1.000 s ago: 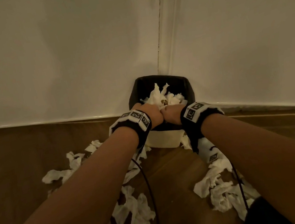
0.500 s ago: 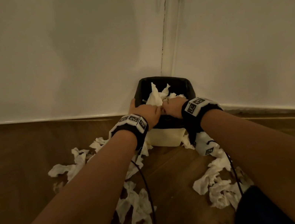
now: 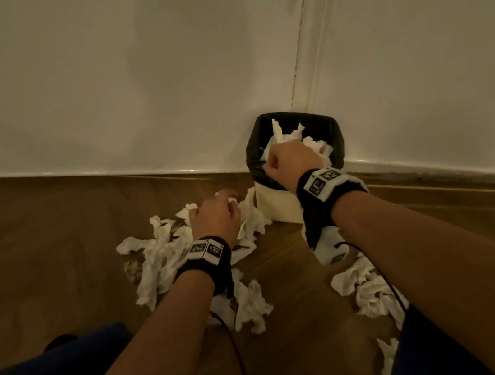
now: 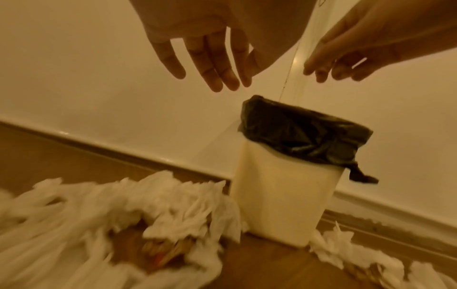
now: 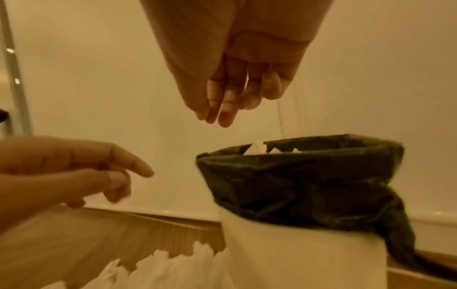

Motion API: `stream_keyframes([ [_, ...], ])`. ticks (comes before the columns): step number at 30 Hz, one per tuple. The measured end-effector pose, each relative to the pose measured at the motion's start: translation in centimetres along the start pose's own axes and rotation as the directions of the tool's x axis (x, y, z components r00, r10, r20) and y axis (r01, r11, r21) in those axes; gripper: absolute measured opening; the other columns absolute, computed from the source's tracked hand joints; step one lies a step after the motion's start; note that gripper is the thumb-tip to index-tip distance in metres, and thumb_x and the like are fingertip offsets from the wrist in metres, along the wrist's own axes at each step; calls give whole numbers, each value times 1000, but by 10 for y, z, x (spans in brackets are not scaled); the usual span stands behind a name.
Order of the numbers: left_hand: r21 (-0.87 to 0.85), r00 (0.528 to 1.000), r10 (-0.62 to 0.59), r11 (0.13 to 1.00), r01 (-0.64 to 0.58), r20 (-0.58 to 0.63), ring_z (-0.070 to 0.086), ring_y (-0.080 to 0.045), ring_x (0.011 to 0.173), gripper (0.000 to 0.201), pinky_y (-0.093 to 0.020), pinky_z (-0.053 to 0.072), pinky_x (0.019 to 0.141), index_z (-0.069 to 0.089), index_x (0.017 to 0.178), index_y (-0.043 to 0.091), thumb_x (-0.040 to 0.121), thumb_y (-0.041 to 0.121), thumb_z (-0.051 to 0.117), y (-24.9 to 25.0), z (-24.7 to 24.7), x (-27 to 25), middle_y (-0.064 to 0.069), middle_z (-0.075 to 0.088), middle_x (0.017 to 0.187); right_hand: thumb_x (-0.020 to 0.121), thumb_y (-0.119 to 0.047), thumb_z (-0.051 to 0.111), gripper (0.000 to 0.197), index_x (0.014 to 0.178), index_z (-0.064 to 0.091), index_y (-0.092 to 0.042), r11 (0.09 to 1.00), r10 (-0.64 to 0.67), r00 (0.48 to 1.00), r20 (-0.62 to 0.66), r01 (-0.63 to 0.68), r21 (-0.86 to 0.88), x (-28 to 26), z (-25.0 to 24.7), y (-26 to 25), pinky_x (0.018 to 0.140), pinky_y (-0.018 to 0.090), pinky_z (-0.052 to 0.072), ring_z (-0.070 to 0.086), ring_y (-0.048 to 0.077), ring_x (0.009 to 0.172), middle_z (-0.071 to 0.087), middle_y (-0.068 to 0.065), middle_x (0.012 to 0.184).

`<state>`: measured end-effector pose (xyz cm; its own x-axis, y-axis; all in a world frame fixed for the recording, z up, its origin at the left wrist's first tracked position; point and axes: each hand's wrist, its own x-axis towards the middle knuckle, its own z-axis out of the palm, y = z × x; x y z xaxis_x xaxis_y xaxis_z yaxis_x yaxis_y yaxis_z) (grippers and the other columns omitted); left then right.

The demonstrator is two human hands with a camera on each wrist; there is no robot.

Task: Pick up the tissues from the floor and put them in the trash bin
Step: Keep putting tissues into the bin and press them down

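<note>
Left hand [image 3: 216,217], fingers loose and empty, hovers over crumpled white tissues [image 3: 154,262] on the wooden floor, left of the cream black-lined trash bin [image 3: 275,205]; right hand [image 3: 290,160], fingers hanging relaxed and empty, above the bin

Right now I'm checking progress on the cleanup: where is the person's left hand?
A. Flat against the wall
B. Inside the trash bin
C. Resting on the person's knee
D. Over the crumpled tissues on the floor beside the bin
D: the left hand, fingers spread and holding nothing, reaches over the tissues on the floor left of the trash bin; only the right hand is above the bin.
</note>
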<state>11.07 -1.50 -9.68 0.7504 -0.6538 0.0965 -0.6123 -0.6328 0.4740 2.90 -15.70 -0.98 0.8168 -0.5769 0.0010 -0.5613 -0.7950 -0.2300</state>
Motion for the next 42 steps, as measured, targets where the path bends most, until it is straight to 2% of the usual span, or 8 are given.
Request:
stream_keyframes([
  [4,68,965,-41,997,24,258,60,-23,85,28,-35,50,79,51,120,23,97,25,35,-16,25,-40,-6,64,96,97,-34,41,38,63,43,-18,998,-46,997,56,44,40,-10,28,-18,65,30,39,59,24,83,50,2,72],
  [10,247,831,-77,966,-74,551,54,-27,109,41,-37,46,82,38,134,26,95,40,39,-37,86,-95,-4,30,141,101,-39,25,56,92,69,-6,989,-6,990,139,-15,146,-24,80,-25,77,33,48,62,28,88,68,12,93],
  [16,405,890,-41,899,-165,454,46,-33,116,54,-41,45,80,15,135,37,89,56,35,-55,127,-124,-7,15,147,100,-40,29,52,89,66,-6,987,47,967,252,-84,137,-36,123,-14,73,33,47,62,29,85,67,13,93],
  [21,446,835,-22,853,-271,550,31,-40,127,43,-51,36,91,10,130,46,90,58,20,-57,142,-122,-4,4,152,100,-41,29,51,86,63,-5,992,67,947,314,-98,84,-38,141,-8,66,30,41,55,27,76,64,14,90],
  [30,443,750,-111,858,-258,653,45,-31,120,38,-47,44,85,46,132,19,95,28,42,-43,130,-111,-9,37,137,99,-39,35,46,96,65,-4,988,104,903,417,-142,59,-45,163,0,72,32,45,61,30,91,64,15,101],
  [34,109,830,-54,994,-8,555,57,-27,103,25,-32,47,83,59,114,8,95,19,46,-40,110,-89,-13,52,122,99,-37,35,47,97,66,-2,974,152,894,421,-207,90,-48,169,7,75,34,47,62,30,92,65,16,101],
  [38,-222,917,-116,951,213,382,54,-15,90,33,-24,46,70,53,123,20,92,11,46,-48,75,-61,-3,54,119,99,-29,36,40,97,63,1,951,220,892,396,-287,117,-52,175,10,72,33,44,60,33,95,63,19,104],
  [42,-239,962,-153,949,207,227,51,-27,110,33,-31,39,91,57,123,7,95,12,42,-60,40,-40,-13,52,123,98,-19,39,31,113,63,-6,936,182,866,466,-298,186,-58,184,-4,82,34,47,59,31,103,62,15,116],
])
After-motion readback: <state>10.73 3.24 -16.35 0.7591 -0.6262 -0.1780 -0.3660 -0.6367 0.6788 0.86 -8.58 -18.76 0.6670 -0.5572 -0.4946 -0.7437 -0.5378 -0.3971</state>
